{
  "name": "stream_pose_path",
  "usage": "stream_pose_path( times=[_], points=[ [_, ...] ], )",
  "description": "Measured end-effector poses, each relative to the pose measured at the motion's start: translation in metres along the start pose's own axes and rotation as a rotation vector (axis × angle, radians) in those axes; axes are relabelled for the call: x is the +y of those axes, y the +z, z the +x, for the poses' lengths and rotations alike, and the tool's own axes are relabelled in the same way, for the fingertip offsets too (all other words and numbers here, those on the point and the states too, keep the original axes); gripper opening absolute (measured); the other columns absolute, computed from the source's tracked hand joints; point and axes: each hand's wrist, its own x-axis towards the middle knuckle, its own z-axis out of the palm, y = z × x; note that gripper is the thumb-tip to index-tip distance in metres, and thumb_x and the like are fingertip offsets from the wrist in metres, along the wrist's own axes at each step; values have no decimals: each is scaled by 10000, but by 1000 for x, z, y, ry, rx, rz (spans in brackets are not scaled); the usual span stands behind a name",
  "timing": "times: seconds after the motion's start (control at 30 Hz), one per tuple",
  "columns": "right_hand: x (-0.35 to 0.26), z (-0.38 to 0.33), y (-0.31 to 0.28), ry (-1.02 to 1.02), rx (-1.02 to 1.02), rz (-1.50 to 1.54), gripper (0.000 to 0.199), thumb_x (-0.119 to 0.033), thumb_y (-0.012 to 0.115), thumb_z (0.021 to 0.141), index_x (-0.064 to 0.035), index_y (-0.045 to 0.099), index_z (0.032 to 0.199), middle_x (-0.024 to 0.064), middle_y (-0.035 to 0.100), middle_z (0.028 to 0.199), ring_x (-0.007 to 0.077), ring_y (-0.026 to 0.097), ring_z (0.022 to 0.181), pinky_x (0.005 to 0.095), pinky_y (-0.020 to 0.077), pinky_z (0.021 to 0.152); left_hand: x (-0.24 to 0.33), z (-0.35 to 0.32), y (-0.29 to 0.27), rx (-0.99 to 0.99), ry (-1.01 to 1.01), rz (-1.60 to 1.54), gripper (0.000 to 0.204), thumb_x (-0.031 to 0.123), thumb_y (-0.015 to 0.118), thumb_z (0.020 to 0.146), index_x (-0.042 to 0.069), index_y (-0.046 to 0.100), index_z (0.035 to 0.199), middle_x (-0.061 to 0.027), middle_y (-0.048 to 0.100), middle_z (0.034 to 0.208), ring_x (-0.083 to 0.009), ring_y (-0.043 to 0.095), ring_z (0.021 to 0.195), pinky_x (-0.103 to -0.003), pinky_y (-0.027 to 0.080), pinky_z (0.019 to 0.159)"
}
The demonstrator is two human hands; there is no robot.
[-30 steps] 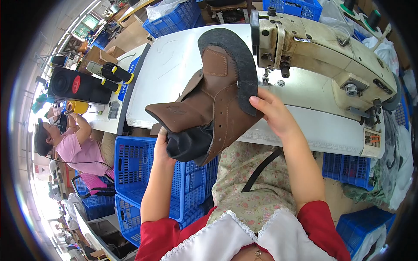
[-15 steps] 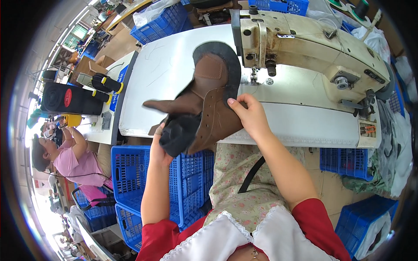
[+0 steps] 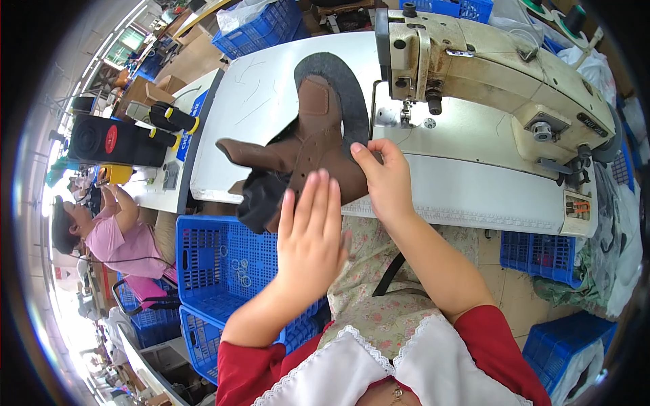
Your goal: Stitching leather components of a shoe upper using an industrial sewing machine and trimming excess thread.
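Note:
A brown leather boot upper (image 3: 320, 141) with a dark felt-like edge and eyelet holes lies on the white sewing table (image 3: 237, 101), its lower part near the front edge. Crumpled black lining (image 3: 260, 197) bulges out at its lower left. My right hand (image 3: 389, 179) pinches the upper's right side between thumb and fingers. Flat and with fingers stretched out, my left hand (image 3: 308, 237) rests against or just over the lower part of the upper; contact is hard to tell.
An industrial sewing machine (image 3: 487, 74) stands right of the upper, its needle area close by. Below the table's left side is a blue crate (image 3: 203, 271) holding several thin rings. At far left, a person in a pink shirt (image 3: 122, 240) sits by another machine (image 3: 115, 142).
My left hand has let go of the lining side and moved right, flattening over the upper. The upper now looks flatter on the table. My right hand keeps its pinch.

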Motion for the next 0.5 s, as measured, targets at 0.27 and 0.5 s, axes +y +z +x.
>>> stream_pose_path(
  times=[0.27, 0.5],
  points=[
    [-64, 14, 18, -55, -349, 196, 622, -420, 689, 903, 77, 522, 1236, 142, 642, 1107, 175, 607, 990, 287, 471, 887, -58, 49, -22, 178, 77, 94, 741, 186, 806, 652, 52, 538, 1330, -96, 617, 1257, -267, 561, 1184, -419, 401, 987],
    [-51, 17, 11, -222, -691, -213, 436, -297, 685, 929, 28, 612, 1209, 95, 664, 1122, 147, 595, 1054, 311, 468, 943, -84, 57, -40, 132, 28, 33, 769, 222, 834, 642, 42, 539, 1329, -102, 624, 1264, -288, 574, 1170, -423, 417, 956]
  ],
)
